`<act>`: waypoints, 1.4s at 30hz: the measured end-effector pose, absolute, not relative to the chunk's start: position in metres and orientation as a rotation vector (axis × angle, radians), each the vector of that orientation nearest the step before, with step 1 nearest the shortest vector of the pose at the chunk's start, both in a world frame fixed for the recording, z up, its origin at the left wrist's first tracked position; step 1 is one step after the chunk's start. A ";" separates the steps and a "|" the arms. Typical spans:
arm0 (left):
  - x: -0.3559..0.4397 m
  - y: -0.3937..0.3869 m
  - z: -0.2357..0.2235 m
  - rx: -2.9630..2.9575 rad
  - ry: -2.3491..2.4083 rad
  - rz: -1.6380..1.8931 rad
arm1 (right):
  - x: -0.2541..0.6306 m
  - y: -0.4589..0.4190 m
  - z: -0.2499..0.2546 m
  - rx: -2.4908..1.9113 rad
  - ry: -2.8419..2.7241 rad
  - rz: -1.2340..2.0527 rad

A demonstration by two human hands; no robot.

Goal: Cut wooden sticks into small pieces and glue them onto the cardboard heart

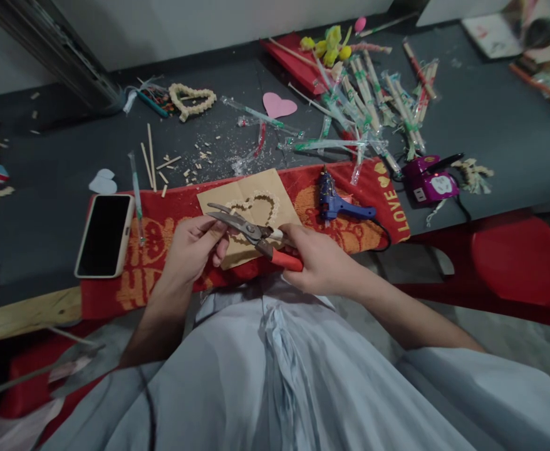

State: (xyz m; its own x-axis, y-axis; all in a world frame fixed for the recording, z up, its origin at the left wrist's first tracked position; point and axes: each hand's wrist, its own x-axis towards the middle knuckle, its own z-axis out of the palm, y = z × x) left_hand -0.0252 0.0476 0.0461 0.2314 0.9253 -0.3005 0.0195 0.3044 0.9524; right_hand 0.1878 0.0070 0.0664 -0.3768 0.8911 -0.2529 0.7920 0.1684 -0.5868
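Note:
My right hand (pixel 316 258) is wrapped round the red handle of a pair of pruning shears (pixel 251 232), whose blades point left. By the blade tips my left hand (pixel 195 245) is closed in a pinch; what its fingers hold is too small to make out. Beneath the shears lies a sheet of brown paper (pixel 212 199), bearing a heart outline (pixel 271 203) built of small pale pieces. The shears hide part of this heart. A blue glue gun (pixel 338 203) rests on the red towel (pixel 176 210), right of the paper.
A phone (pixel 104 237) lies at the towel's left end. Behind are thin sticks (pixel 150 156), scattered cut bits, a finished-looking heart frame (pixel 193 100) and a pink paper heart (pixel 279 105). Wrapped stick packs (pixel 364 94) pile up at the back right, near a purple box (pixel 428 181).

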 end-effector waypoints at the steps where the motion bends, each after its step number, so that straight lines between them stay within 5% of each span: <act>1: -0.025 0.048 0.045 1.088 1.173 0.828 | 0.187 0.006 0.067 -1.678 -2.284 0.984; 18: -0.028 0.038 0.036 2.207 1.598 0.987 | 0.192 0.006 0.059 -1.477 -2.224 1.179; 27: -0.024 0.034 0.048 1.561 1.358 0.965 | 0.202 0.010 0.062 -1.333 -2.280 1.112; 42: -0.020 0.045 0.047 1.415 1.474 1.000 | 0.181 0.013 0.067 -1.628 -2.267 1.074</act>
